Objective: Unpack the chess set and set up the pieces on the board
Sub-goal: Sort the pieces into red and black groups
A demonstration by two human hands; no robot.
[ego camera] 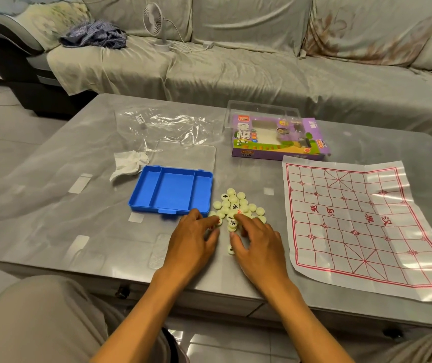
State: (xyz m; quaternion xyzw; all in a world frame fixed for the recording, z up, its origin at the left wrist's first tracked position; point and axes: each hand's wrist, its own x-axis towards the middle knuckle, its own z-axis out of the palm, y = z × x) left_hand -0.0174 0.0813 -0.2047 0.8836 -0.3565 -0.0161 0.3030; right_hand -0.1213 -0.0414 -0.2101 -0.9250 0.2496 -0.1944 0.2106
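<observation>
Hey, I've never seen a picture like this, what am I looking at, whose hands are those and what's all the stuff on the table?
There is one picture, taken by a wide-angle camera worn on a person's head, looking down at their own hands. No machine is involved. On the table lies a heap of pale round chess pieces, poured out beside an empty blue tray. To the right lies the paper board with red lines, with no pieces on it yet. Behind are the purple box, a plastic bag and a crumpled tissue. The left hand and right hand rest on the heap, fingers touching pieces; neither plainly grips one.
</observation>
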